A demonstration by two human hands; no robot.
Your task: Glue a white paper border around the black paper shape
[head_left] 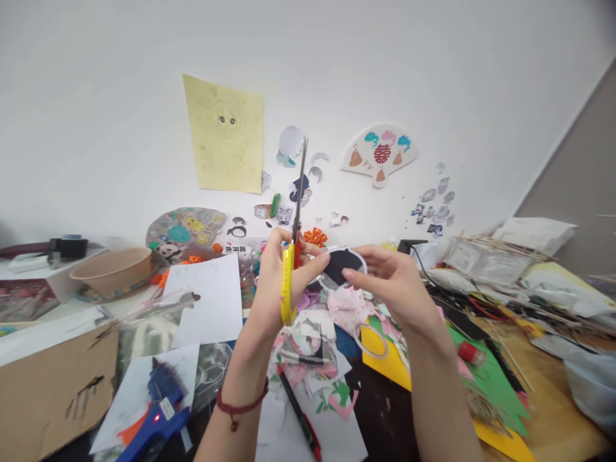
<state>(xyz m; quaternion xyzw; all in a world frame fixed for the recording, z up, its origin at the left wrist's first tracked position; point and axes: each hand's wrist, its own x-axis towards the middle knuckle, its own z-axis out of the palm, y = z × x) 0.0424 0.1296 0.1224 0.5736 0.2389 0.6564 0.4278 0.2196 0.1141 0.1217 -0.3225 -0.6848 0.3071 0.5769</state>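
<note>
In the middle of the head view, my left hand (279, 266) is closed around a pair of scissors (287, 282) with yellow and red handles. The blades point up. The left thumb reaches the edge of a round black piece with a white rim (353, 259). My right hand (389, 273) pinches this piece from the right side, thumb in front and fingers behind. Below the hands lies a heap of pink, white and green scraps (308, 343). A white ring (371, 340) rests on yellow paper just beneath my right hand.
A blue glue gun (163, 410) with a red light lies at lower left, beside cardboard (52, 385). A pen (299, 414) lies in front. A bowl (113, 269) stands at left. Green paper (495, 378), cables and sticks crowd the right. Cut-outs hang on the wall behind.
</note>
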